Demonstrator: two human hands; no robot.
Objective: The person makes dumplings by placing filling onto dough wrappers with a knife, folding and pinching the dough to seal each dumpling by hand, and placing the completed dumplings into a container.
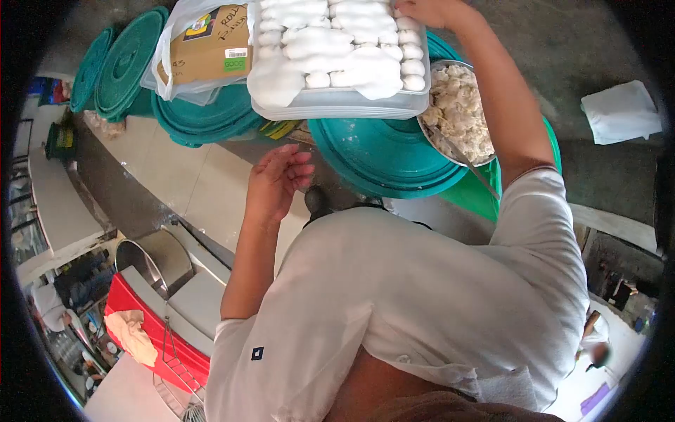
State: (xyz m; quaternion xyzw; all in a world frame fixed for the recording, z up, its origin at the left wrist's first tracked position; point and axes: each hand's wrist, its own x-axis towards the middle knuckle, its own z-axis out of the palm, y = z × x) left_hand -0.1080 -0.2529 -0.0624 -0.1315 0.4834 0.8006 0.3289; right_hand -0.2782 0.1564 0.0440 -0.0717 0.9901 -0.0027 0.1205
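Rows of white dough balls (pixel 316 79) fill a translucent plastic tray (pixel 337 112) on top of a green lidded tub (pixel 380 158). My right hand (pixel 429 10) reaches to the tray's far right corner, at the dough balls there; its fingertips are partly cut off by the frame edge, so its grip cannot be made out. My left hand (pixel 283 179) hangs in the air below the tray's near left corner, fingers loosely curled and apart, holding nothing. Beside the tray, under my right forearm, a metal bowl holds a pale lumpy mixture (pixel 457 105) and a metal utensil (pixel 460 151).
A cardboard box (pixel 211 49) in a plastic bag stands left of the tray. More green lids (pixel 130 63) are at the upper left. A white cloth (pixel 620 112) lies at the right. A red container (pixel 151 330) and a steel pot (pixel 155 260) are lower left.
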